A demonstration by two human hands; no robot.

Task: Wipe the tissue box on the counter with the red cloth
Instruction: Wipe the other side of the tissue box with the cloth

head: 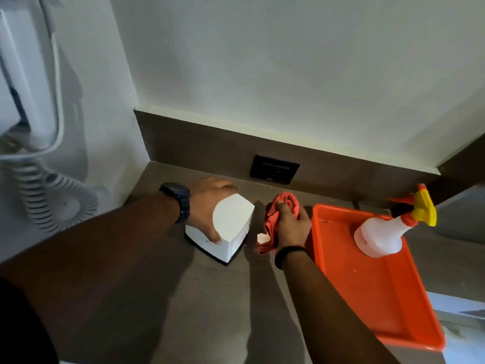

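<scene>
A white tissue box (232,227) stands on the brown counter (210,298), turned corner-on toward me. My left hand (207,203), with a dark watch on the wrist, grips the box from its left side, fingers over the top back edge and thumb on the front face. Just right of the box, my right hand (291,227) is closed on the bunched red cloth (278,219), which hangs down to the counter with a small white tag showing. The cloth is apart from the box by a narrow gap.
An orange tray (380,298) lies on the right of the counter with a white spray bottle (380,239) lying in it. A black socket plate (274,169) sits in the back splash. A wall-mounted hair dryer with coiled cord (49,195) hangs at left.
</scene>
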